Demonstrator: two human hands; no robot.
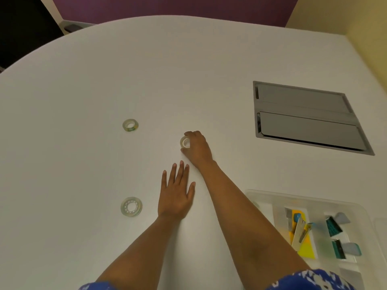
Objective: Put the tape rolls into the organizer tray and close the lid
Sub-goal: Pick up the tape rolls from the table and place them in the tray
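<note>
Now the right hand (196,147) pinches a small tape roll (185,142) on the big white table (104,70). Flat and open, the left hand (176,195) holds nothing. Two more rolls (130,125) (131,206) lie apart. Nearby sits the clear tray (270,197), under a purple wall (167,7).

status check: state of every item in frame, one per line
right hand: fingers closed around a tape roll
held tape roll: tilted on edge, gripped
far tape roll: flat on the table, untouched
near tape roll: flat on the table, untouched
left hand: open, flat on the table, empty
organizer tray: lid off, holds clips and stationery, no tape rolls visible
table cable hatch: flaps shut
</note>
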